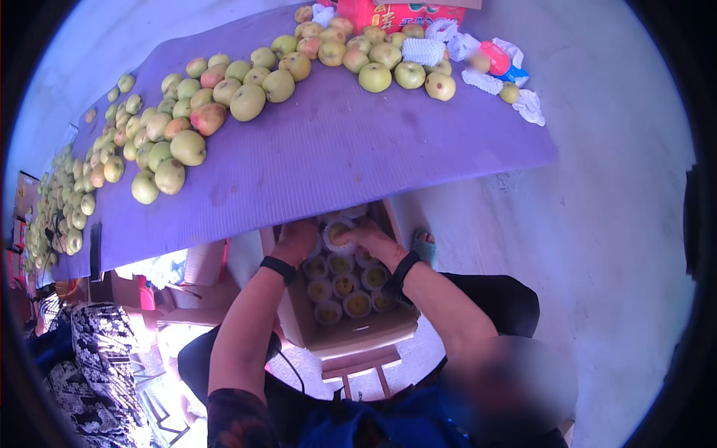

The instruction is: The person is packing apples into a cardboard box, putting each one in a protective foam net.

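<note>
Below the table's near edge, an open cardboard box (pixel 358 340) holds several apples (pixel 344 284), each in a white foam net, set in rows. My right hand (pixel 369 238) touches a netted apple (pixel 339 232) with its fingers, in the upper part of the box. At the box's left side is my left hand (pixel 298 238), its fingers partly hidden under the table edge; whether they hold anything cannot be told. Both wrists wear dark bands.
Many loose apples (pixel 248 102) lie across the purple-covered table (pixel 336 151). White foam nets (pixel 423 51) and a red printed box (pixel 400 17) are at its far side. Another person's patterned clothing (pixel 103 358) shows at lower left. A wooden stool (pixel 361 363) stands under the box.
</note>
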Action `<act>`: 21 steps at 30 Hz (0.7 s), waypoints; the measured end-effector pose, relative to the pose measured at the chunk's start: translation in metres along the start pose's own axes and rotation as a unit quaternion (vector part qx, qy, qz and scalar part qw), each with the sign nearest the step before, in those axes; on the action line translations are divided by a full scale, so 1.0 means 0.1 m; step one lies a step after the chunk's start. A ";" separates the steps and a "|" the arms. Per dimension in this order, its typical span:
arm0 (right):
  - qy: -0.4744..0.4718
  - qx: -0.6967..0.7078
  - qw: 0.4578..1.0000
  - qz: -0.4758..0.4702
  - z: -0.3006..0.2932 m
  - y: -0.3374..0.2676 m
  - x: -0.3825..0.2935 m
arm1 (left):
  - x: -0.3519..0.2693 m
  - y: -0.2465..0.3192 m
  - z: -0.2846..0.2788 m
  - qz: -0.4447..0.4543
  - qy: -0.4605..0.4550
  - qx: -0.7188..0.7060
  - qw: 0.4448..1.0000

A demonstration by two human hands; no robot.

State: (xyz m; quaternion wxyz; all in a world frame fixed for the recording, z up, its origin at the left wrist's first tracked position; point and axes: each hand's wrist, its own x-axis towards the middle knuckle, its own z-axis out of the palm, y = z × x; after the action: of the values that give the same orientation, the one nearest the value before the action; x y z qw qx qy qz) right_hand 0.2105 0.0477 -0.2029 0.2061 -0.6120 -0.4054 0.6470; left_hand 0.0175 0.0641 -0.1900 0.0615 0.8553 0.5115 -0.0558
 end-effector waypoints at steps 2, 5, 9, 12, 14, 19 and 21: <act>-0.015 0.019 1.000 -0.001 -0.04 0.29 0.19 | 0.08 0.05 0.15 0.029 -0.054 0.020 0.998; -0.025 0.088 0.996 -0.012 0.12 0.54 0.30 | 0.12 -0.08 0.48 0.025 0.068 -0.140 0.988; -0.036 0.220 0.973 -0.064 0.06 0.79 0.49 | 0.27 0.03 0.66 0.033 0.057 -0.290 0.955; 0.007 0.158 0.984 -0.085 0.13 0.72 0.51 | 0.32 -0.01 0.90 -0.060 -0.025 -0.362 0.930; 0.003 0.164 0.983 -0.083 0.14 0.69 0.48 | 0.27 -0.05 1.10 -0.048 0.001 -0.306 0.951; -0.029 0.172 0.983 -0.049 0.21 0.67 0.64 | 0.24 -0.20 1.51 -0.022 -0.028 -0.172 0.985; 0.023 0.177 0.984 -0.005 0.25 0.62 0.61 | 0.25 -0.20 1.53 -0.025 -0.013 -0.179 0.984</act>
State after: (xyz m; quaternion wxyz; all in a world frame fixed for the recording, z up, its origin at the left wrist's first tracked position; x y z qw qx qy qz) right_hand 0.1907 0.0508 -0.2910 0.3234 -0.5785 -0.2822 0.6936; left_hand 0.0068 0.0699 -0.3456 0.2184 0.8167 0.5336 0.0238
